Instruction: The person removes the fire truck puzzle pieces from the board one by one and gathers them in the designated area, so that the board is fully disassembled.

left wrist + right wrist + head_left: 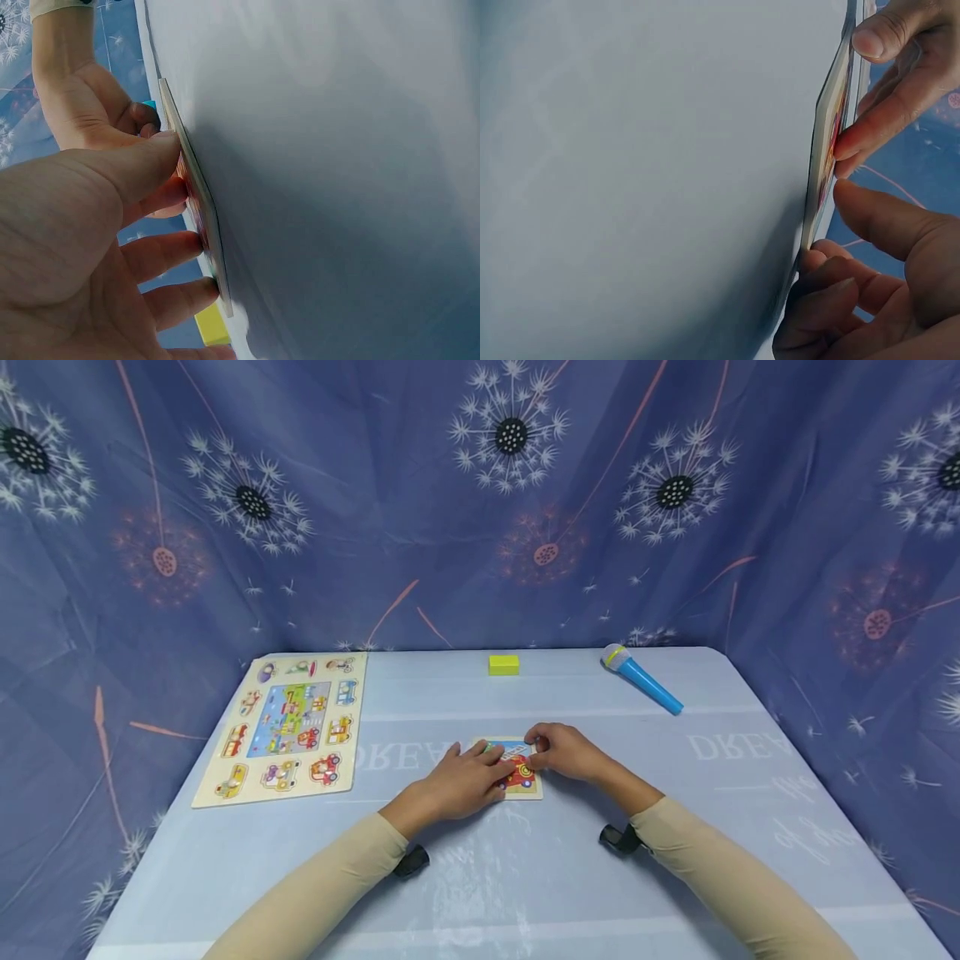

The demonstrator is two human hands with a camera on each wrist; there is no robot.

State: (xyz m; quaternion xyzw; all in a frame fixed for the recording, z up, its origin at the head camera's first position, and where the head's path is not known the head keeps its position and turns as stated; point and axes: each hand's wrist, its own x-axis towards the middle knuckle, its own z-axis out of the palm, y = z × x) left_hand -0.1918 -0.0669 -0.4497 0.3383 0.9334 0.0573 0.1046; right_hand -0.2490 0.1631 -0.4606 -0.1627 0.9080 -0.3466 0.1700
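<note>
A small jigsaw puzzle board (pixel 522 788) with a red vehicle picture lies on the table in the head view. My left hand (pixel 459 782) rests on its left part, fingers spread and fairly straight. In the left wrist view, the left thumb and fingertips touch the thin board (pixel 204 191) from above. My right hand (pixel 567 752) is at the board's upper right corner, with curled fingers at the edge and the thumb over the right side. The right wrist view shows the right thumb (pixel 874 214) and forefinger by the board's edge. Both hands hide part of the picture.
A large wooden vehicle puzzle board (pixel 277 781) lies at the left on the pale blue cloth. A yellow block (pixel 503 665) stands at the back. Behind the right hand lies a blue toy microphone (pixel 643 680). A dandelion-print curtain (pixel 420 510) encloses the table's back and sides.
</note>
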